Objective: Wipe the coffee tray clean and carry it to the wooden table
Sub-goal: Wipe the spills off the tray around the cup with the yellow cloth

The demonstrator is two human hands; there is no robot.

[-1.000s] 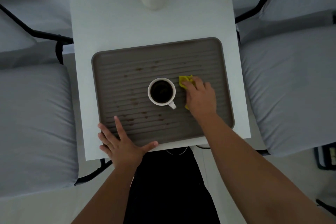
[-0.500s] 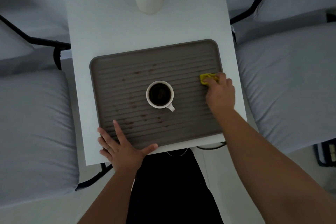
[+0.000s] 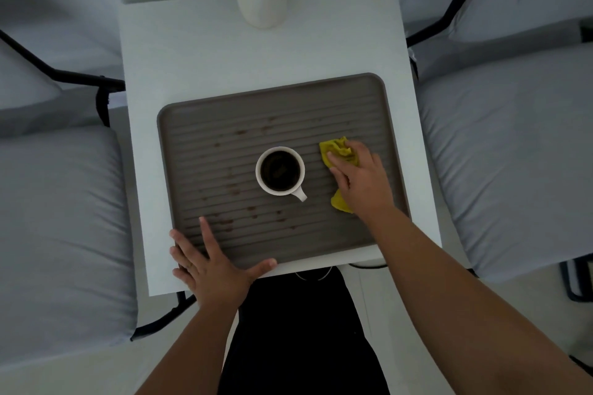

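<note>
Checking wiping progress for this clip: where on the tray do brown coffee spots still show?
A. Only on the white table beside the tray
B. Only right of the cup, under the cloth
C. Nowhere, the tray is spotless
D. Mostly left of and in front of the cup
D: the brown spots lie on the tray left of and nearer than the cup, while the right hand presses the yellow cloth on the right side.

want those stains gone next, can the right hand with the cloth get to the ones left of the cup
Probably yes: the right hand can pass the cloth above or below the cup, though going straight across is blocked.
</note>
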